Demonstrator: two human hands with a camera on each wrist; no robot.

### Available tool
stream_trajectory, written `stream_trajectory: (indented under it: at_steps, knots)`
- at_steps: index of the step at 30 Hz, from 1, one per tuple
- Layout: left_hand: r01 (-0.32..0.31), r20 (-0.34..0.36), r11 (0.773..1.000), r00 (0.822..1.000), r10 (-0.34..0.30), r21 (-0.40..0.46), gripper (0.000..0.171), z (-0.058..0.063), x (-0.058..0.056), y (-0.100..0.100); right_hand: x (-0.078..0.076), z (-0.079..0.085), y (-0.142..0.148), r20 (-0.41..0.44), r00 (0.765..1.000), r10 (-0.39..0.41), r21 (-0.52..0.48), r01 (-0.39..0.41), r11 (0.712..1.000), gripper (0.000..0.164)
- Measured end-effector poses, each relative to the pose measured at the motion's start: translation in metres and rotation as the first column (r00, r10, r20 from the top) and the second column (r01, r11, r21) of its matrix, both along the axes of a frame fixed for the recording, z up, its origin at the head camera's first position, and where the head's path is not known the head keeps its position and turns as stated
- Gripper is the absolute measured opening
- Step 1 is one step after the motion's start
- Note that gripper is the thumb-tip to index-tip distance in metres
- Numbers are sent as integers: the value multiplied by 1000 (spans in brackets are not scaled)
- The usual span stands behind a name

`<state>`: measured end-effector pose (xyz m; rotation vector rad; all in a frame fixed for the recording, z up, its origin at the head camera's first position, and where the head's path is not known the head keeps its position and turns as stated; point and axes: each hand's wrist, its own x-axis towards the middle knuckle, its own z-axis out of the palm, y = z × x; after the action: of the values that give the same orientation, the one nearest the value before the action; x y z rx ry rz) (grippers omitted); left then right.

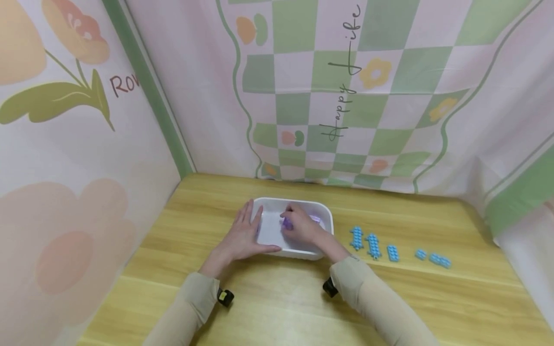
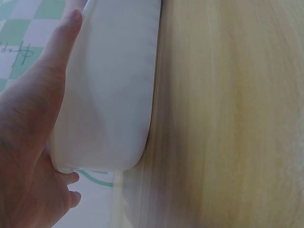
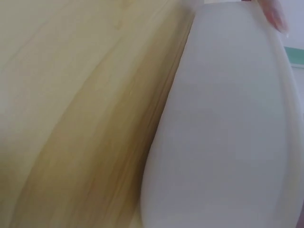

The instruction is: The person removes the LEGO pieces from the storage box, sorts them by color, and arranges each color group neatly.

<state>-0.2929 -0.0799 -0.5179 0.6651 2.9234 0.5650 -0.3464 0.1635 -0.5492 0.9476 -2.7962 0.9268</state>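
Note:
A white plastic tray [image 1: 271,217] stands on the table with purple pieces inside. My left hand [image 1: 244,236] rests on its left end, fingers straight and spread, the thumb stretched along the front rim. In the left wrist view, the thumb [image 2: 61,45] lies against the tray's upper edge. My right hand [image 1: 302,226] reaches into the tray and pinches a small purple block [image 1: 287,223], partly hidden by the fingers. Another purple piece [image 1: 315,219] shows just beyond that hand. The right wrist view mostly holds the tray's outer wall [image 3: 223,114].
Right of the tray, several light-blue toy bricks lie spread on the wooden table [image 1: 277,298]: two long studded ones with side pegs [image 1: 357,238], a rectangular brick [image 1: 392,253], and smaller pieces [image 1: 440,260] farther right. A patterned curtain [image 1: 329,110] hangs along the back edge.

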Motion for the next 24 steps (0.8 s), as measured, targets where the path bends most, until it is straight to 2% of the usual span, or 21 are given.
stream_trajectory:
  at_steps: [2, 4, 9, 11, 15, 18, 22, 24]
  knots:
    - [0, 2, 1000, 1000, 0, 0, 136, 0, 0, 0, 3, 3, 1, 2, 999, -38, 7, 38, 999, 43]
    - [0, 1, 1000, 1000, 0, 3, 136, 0, 0, 0, 8, 12, 2, -8, 998, -63, 35, 63, 997, 42]
    - [-3, -2, 1000, 1000, 3, 6, 136, 0, 0, 0, 20, 33, 1, -51, 995, -85, 84, 89, 992, 36]
    - [-4, 1, 1000, 1000, 4, 4, 136, 0, 0, 0, 20, 32, 2, -43, 996, -83, 39, 85, 996, 34]
    - [-7, 4, 1000, 1000, 7, -7, 135, -1, -1, 0, 21, 31, 4, 33, 997, -71, -70, 73, 995, 33]
    - [-9, 3, 1000, 1000, 9, -13, 135, -2, -2, 0, 24, 35, 4, 87, 993, -82, -90, 89, 992, 40]
    - [-8, -2, 1000, 1000, 8, -15, 134, -1, -1, 0, 27, 36, 6, 84, 993, -85, -102, 94, 990, 45]
    - [-6, -5, 1000, 1000, 6, -13, 134, -1, -1, 0, 27, 35, 6, 67, 994, -81, -121, 89, 989, 41]
